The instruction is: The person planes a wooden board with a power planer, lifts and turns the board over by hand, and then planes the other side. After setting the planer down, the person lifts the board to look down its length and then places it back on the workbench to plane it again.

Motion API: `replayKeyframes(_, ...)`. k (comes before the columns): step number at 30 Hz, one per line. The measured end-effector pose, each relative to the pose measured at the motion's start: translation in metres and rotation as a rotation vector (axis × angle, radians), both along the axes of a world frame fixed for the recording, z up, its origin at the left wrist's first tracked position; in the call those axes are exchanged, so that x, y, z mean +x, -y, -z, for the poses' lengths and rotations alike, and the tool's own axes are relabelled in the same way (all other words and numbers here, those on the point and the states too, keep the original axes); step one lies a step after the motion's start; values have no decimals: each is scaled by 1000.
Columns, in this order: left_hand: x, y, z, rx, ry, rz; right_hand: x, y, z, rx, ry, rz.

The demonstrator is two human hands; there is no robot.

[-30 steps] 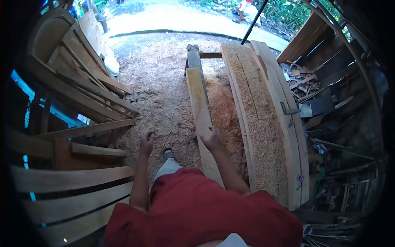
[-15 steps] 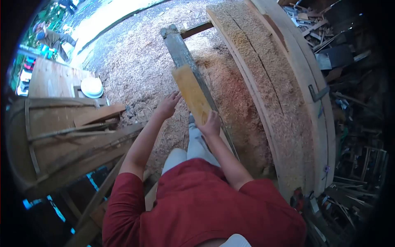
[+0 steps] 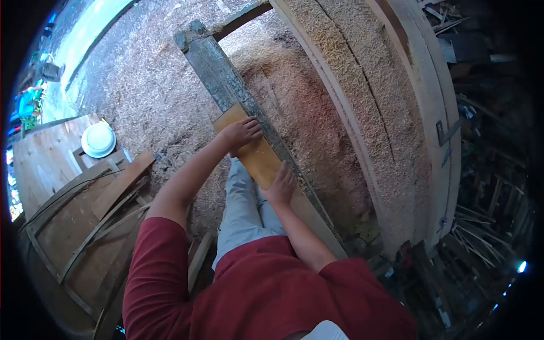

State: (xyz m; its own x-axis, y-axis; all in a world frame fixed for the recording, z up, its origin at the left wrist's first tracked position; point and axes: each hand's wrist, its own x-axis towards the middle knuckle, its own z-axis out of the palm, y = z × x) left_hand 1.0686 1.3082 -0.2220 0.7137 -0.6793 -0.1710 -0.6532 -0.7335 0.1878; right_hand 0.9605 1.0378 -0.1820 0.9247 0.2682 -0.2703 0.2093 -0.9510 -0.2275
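A short yellowish wooden board lies along a long, weathered beam. My left hand is laid over the board's upper part, its fingers reaching across the top face and the thumb at the near edge. At the board's lower end is my right hand, with its fingers along the right side and its palm by the end. Both hands grip the board. Its underside is hidden.
Wide curved timbers covered in shavings stand to the right, with a metal clamp on the outer one. At left are a white basin and wooden panels. Scrap wood is heaped at far right.
My left hand has moved from beside the board onto its upper part and taken hold. The board now sits lower along the beam. The view has turned, so the surroundings have shifted.
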Motion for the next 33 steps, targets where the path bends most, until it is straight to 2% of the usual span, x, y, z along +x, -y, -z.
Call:
replayKeyframes(2, 0, 1, 7, -82, -34, 3, 5, 3, -7, 30, -34, -20)
replayKeyframes(4, 3, 2, 12, -79, 50, -3, 13, -3, -13, 19, -83, -5)
replayKeyframes(5, 12, 2, 1, -75, 48, -17, 18, -5, -9, 22, -85, -18)
replayKeyframes(7, 30, 12, -11, -5, -68, 35, 28, 1, -3, -10, -3, -28)
replayKeyframes(11, 33, 23, 19, 8, -35, -7, 42, 5, 1, -82, -78, -44)
replayKeyframes(13, 20, 22, 41, -93, 167, -78, 39, 0, 1, -124, -43, -26)
replayKeyframes(17, 22, 20, 12, -38, -27, -47, 43, 14, -1, -25, -108, -31)
replayKeyframes(20, 17, 21, 15, -161, 105, -43, 47, 23, -13, -21, -205, -54)
replayKeyframes(25, 31, 18, 5, -127, -145, 59, 39, 28, -2, 1, -202, -29)
replayKeyframes(26, 28, 18, 20, -123, -143, 51, 40, 27, 3, 6, -199, -38)
replayKeyframes(28, 20, 19, 49, -285, -32, 34, 37, 20, 8, 15, -141, 8)
replayKeyframes(29, 27, 13, 33, -284, -35, 29, 36, 17, 8, 16, -145, 3)
replayKeyframes(31, 45, 2, 6, -278, -308, 130, 38, 9, 6, -43, -170, 43)
replayKeyframes(33, 46, 0, 13, -313, -301, 136, 40, 1, 4, -57, -195, 63)
